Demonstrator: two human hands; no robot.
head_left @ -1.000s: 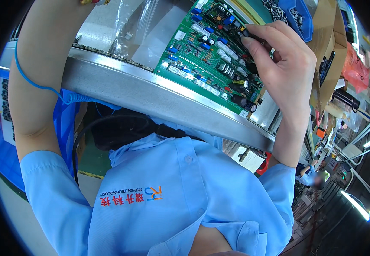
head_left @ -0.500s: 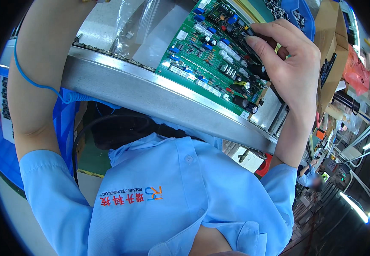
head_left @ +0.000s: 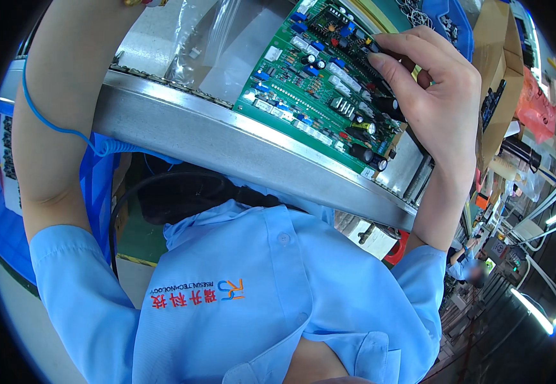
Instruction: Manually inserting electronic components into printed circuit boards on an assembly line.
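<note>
A green circuit board [head_left: 271,83] packed with capacitors, white connectors and blue parts lies slanted on the metal rail of the bench. My right hand [head_left: 441,83] is over the board's right side, thumb and forefinger closed in a pinch beside a long black part [head_left: 357,56]. What sits between those fingertips is too small or hidden to make out. Black cylindrical capacitors [head_left: 385,105] stand just below the fingers. My left forearm [head_left: 60,115] reaches up past the top edge, so the left hand itself is out of the picture.
Clear plastic bags [head_left: 195,51] lie left of the board. A metal rail [head_left: 227,134] runs along the bench front. A coiled blue cord [head_left: 114,146] hangs by my left arm. At the right are a cardboard box [head_left: 505,57] and a blue bin [head_left: 451,19] of small parts.
Hardly anything differs. My right thumb and forefinger have shifted very slightly to the left over the board; the board and my left arm stay in place.
</note>
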